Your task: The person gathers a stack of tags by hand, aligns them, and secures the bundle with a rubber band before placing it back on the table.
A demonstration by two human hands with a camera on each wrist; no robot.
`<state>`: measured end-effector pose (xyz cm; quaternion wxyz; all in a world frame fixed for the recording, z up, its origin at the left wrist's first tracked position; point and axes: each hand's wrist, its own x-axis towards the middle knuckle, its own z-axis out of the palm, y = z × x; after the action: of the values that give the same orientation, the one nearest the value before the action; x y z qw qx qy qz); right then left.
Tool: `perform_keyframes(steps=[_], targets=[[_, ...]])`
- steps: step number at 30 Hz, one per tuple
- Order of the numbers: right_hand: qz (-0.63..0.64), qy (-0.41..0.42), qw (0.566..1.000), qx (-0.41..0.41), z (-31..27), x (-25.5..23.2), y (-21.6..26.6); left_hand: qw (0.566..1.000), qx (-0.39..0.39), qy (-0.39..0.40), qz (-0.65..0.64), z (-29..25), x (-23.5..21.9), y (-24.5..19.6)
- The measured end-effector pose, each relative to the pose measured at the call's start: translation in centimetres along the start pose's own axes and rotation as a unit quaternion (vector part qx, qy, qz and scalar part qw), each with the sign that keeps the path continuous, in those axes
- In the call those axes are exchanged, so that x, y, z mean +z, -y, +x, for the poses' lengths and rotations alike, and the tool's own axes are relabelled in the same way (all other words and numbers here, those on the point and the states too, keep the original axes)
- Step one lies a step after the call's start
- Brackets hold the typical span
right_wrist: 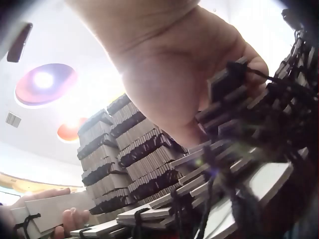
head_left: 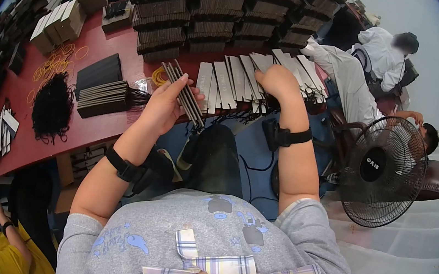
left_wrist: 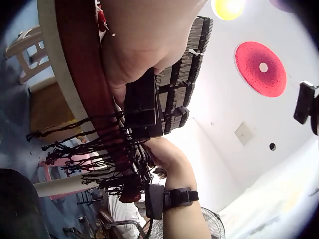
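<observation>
The left hand (head_left: 168,100) grips a small bundle of thin grey boards (head_left: 181,97) with dark cords at their lower ends. In the left wrist view that hand (left_wrist: 144,45) is at the top, beside dark boards (left_wrist: 142,102). The right hand (head_left: 279,83) pinches a board within a row of flat pale tags (head_left: 226,82) with black cords along the table's front edge. In the right wrist view its fingers curl round the end of a corded board (right_wrist: 225,82), and the left hand (right_wrist: 75,219) shows at lower left.
Tall stacks of bundled boards (head_left: 192,6) stand behind the row. On the red table (head_left: 29,106) lie a dark board stack (head_left: 103,98), a heap of black cords (head_left: 52,107) and yellow rubber bands (head_left: 54,65). A fan (head_left: 379,169) stands at right; other people sit nearby.
</observation>
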<state>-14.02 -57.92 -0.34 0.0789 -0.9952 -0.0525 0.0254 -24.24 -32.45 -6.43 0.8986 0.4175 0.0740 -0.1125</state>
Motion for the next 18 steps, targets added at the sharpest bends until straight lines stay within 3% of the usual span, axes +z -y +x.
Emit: perform_keyframes(steps=[4, 7, 8, 10, 12, 18], targets=[[0.064, 0.081, 0.994, 0.033, -0.2, -1.6, 0.4, 1.000, -0.002, 0.001, -0.007, -0.1, 0.0, 0.0], [0.156, 0.002, 0.987, 0.030, 0.0, -1.2, -0.8, 1.000, -0.003, 0.009, -0.011, 0.0, -0.1, 0.0], [0.225, 0.023, 0.973, 0.054, 0.3, -1.1, -1.4, 1.000, -0.003, 0.013, -0.013, 0.0, -0.2, 0.0], [0.391, 0.029, 0.919, 0.024, 0.6, -0.8, -2.9, 1.000, -0.003, 0.016, -0.017, 0.1, -0.3, 0.1], [0.560, 0.079, 0.824, 0.041, -0.2, -1.5, -3.0, 1.000, -0.004, 0.015, -0.018, 0.1, -0.3, 0.1], [0.676, 0.167, 0.717, -0.027, -1.6, -1.6, -3.4, 1.000, -0.004, 0.006, -0.018, -0.1, 0.1, -0.1]])
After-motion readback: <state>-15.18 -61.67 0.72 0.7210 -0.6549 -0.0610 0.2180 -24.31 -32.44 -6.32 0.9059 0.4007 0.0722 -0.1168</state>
